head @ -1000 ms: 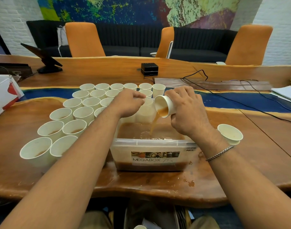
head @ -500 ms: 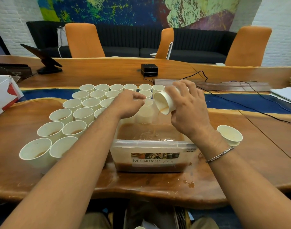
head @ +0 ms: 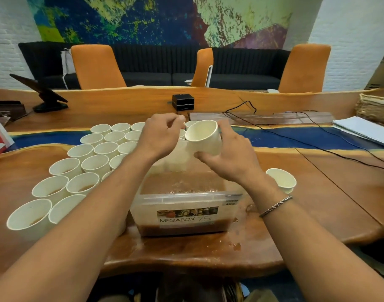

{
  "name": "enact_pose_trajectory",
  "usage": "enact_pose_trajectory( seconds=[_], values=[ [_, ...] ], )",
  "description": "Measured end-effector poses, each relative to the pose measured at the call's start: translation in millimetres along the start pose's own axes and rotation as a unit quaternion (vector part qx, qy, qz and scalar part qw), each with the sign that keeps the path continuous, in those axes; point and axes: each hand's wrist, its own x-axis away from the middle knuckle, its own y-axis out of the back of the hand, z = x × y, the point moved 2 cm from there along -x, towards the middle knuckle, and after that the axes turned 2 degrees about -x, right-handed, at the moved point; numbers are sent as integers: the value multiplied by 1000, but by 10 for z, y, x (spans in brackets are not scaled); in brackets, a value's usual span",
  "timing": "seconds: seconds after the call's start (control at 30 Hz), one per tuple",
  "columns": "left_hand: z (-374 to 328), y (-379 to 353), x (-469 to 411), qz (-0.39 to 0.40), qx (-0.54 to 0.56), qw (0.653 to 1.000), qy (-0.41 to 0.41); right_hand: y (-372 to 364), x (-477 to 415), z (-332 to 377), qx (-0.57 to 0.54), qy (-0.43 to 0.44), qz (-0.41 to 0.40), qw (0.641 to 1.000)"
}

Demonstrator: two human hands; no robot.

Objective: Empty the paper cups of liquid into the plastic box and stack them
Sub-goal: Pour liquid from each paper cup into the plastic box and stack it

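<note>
While the right hand (head: pixel 228 162) grips a paper cup (head: pixel 203 137), thumb pressed along its lower side and fingers wrapped round the far side, the cup lies tipped over with its mouth turned toward the left hand (head: pixel 160 138) and its pale inside showing. The left hand hangs just beside that mouth with its fingers curled and the thumb drawn in against the forefinger. Whether it pinches anything there cannot be told, as the fingertips hide the spot.

Beneath both hands, on the person's side of them, stands the plastic box (head: pixel 182 205), clear-walled, with a label reading MEGABOX on its near wall. Brown liquid (head: pixel 182 184) lies in it, the surface rippled under the held cup.

Out past the left forearm, on its outer side, a crowd of upright cups (head: pixel 77 171) stands packed rim to rim, running from near the elbow to beyond the knuckles, and several of the nearer ones show brown liquid at the bottom. Just outside the right wrist, which wears a bracelet (head: pixel 276 206), a short stack of nested cups (head: pixel 281 179) stands apart on the wooden table (head: pixel 317 203). A few brown drops (head: pixel 236 246) lie on the wood under the right forearm, close to the box's near corner
</note>
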Motion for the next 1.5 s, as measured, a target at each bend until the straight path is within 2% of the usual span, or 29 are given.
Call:
enact_pose_trajectory(
  seconds=[0.1,0.23,0.3,0.37,0.47,0.53,0.77,0.93,1.0,1.1,1.2,1.3,1.4,1.5],
  values=[
    [-333,-256,82,86,83,993,15,184,9,-122,-23,-21,-32,999],
    [-693,-606,143,79,112,990,-10,560,64,-384,-19,-52,-40,998],
    [-858,-754,155,78,124,989,-16,738,128,-530,-61,-77,-25,995],
    [-1032,-879,165,72,123,989,-38,895,189,-658,-92,-90,-44,991],
    [-1290,-1057,194,66,111,989,-67,1090,267,-802,-102,-108,-80,986],
    [-1392,-1159,210,78,107,988,-75,1145,302,-876,-93,-121,-76,985],
    [-1352,-1471,273,167,54,982,-63,1059,444,-1131,-76,-189,-30,979],
    [-1245,-1603,319,234,-46,969,-63,898,518,-1270,-59,-232,29,971],
    [-1206,-1599,280,235,-70,967,-71,884,497,-1295,-78,-245,32,966],
    [-1138,-1524,131,211,-74,972,-71,906,354,-1257,-92,-237,-7,967],
    [-1050,-1391,-79,188,-72,976,-83,884,101,-1116,-58,-199,-39,978],
    [-917,-1223,-322,169,-84,978,-92,774,-238,-921,-74,-156,-52,984],
    [-710,-1055,-643,156,-119,978,-69,560,-638,-739,-114,-133,-44,984],
    [-455,-928,-1043,149,-155,976,-37,232,-1084,-650,-140,-149,-3,979]
  ],
)
